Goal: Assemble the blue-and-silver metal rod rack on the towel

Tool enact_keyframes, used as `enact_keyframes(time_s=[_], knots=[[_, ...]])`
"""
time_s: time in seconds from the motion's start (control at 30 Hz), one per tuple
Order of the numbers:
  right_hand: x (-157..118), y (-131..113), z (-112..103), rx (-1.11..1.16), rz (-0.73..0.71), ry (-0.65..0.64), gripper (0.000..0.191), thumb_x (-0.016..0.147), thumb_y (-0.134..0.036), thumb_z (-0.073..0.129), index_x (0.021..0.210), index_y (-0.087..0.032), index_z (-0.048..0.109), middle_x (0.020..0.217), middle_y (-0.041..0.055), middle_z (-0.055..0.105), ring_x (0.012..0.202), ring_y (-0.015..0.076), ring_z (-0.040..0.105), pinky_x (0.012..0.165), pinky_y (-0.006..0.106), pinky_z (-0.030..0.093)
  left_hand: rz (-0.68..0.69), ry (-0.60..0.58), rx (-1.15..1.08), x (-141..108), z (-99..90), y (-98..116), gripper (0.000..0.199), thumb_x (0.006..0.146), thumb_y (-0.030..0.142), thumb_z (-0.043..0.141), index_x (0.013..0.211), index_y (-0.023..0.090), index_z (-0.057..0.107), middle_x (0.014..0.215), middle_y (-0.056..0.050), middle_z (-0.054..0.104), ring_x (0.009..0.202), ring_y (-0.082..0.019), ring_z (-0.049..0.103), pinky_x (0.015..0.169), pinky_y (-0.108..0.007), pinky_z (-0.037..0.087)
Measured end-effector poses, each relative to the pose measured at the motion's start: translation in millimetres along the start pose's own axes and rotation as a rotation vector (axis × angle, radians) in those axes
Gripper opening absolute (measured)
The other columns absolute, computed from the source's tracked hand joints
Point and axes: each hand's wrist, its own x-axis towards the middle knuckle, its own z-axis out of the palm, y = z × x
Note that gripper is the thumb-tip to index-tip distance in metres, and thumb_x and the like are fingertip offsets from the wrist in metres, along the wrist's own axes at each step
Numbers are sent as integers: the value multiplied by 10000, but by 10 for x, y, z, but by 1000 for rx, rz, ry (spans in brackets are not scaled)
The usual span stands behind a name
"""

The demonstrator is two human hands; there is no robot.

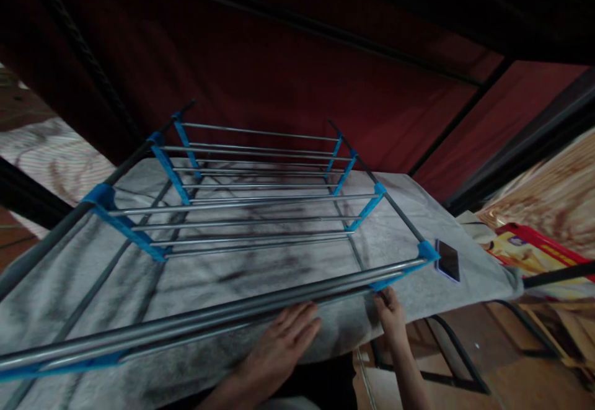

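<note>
A shoe rack (279, 219) of grey metal tubes and blue plastic connectors lies on its side on the grey cloth. My left hand (281, 348) rests with its fingers stretched out against the nearest tubes, left of the near right corner. At that corner my right hand (390, 314) has its fingers bent and closed at the lower end of a blue connector (388, 281). Its fingertips are partly hidden there. The rack's left end runs out of view at the lower left.
A phone (449, 261) lies on the cloth-covered surface (478, 267) just right of the rack. Behind stands a dark red fabric wall (279, 81) with dark poles. A red and yellow package (525, 249) lies at the right. Dark metal legs (460, 354) stand on the floor below.
</note>
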Motion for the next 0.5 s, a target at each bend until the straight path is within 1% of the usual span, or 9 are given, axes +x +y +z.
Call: enact_keyframes(time_s=[0.07,0.1,0.13,0.2,0.23,0.3,0.37,0.43,0.5], knots=[[12,64,1,-74,35,-2,367,716,-465,642,971,-201,659,952,96,729,939,310,661,875,477,492,-160,-6,66,-499,107,-243,766,779,-68,353,1400,360,486,1464,74,482,1334,-138,469,1119,-275,386],[18,82,2,-112,49,0,382,721,-487,632,970,-199,660,932,97,729,928,316,660,855,473,492,-212,10,98,-736,149,-347,802,761,-61,352,1423,379,455,1452,72,495,1321,-147,486,1101,-280,406],[24,90,3,-148,64,2,399,726,-511,621,967,-196,660,916,99,728,919,322,657,837,469,490,-273,55,136,-954,182,-440,824,763,-55,346,1445,402,416,1435,68,516,1305,-152,504,1086,-287,421],[32,79,5,-212,96,12,439,731,-563,595,951,-188,658,895,106,721,910,331,649,823,465,477,-375,132,192,-1303,227,-601,798,803,-12,364,1476,416,352,1397,47,560,1268,-172,539,1072,-315,435],[31,64,6,-238,110,17,463,733,-587,582,949,-185,655,892,109,716,915,333,643,827,461,468,-419,166,225,-1425,240,-671,733,835,26,382,1469,392,380,1361,22,595,1239,-190,561,1054,-331,449],[16,29,9,-284,130,31,512,736,-634,555,957,-181,645,898,110,707,934,329,628,836,443,455,-444,226,303,-1560,254,-792,516,894,137,432,1374,296,534,1232,-44,673,1134,-235,617,994,-365,479],[-16,9,14,-322,147,39,549,742,-672,527,966,-181,628,908,108,695,946,317,611,832,414,444,-408,248,372,-1585,262,-883,362,912,186,445,1206,225,653,1095,-78,712,1021,-249,649,942,-381,486],[-59,23,19,-364,156,43,570,755,-699,490,975,-185,602,922,101,672,936,301,589,827,399,428,-376,226,400,-1561,282,-943,352,894,123,429,1129,212,676,1066,-77,714,992,-235,651,932,-372,469],[-101,77,24,-410,135,47,561,777,-719,442,949,-199,565,895,78,630,889,278,560,820,396,408,-375,184,398,-1540,330,-975,440,851,37,412,1169,217,655,1149,-70,693,1062,-217,628,952,-345,445]])
